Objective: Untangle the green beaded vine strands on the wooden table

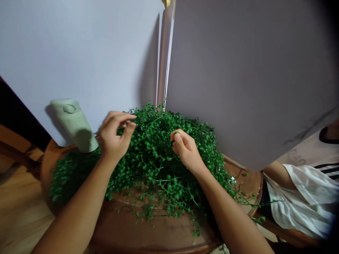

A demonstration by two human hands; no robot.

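Note:
A large heap of green trailing plant stems point(159, 158) with small leaves covers much of a round wooden table point(148, 225). Over the left part of the heap is my left hand point(113, 132), its thumb and fingertips apart with nothing seen between them. My right hand point(185, 146) is closed in a pinch above the middle of the greenery, thumb pressed against the curled forefinger. Whatever that pinch holds is too small to make out.
A pale green lidded bottle point(75, 123) stands left of the plants. Behind are tall white panels point(79, 46) and a grey panel point(246, 70) meeting near the middle. At the right sits a person in a white garment point(309, 197). Loose stems hang over the table's edge.

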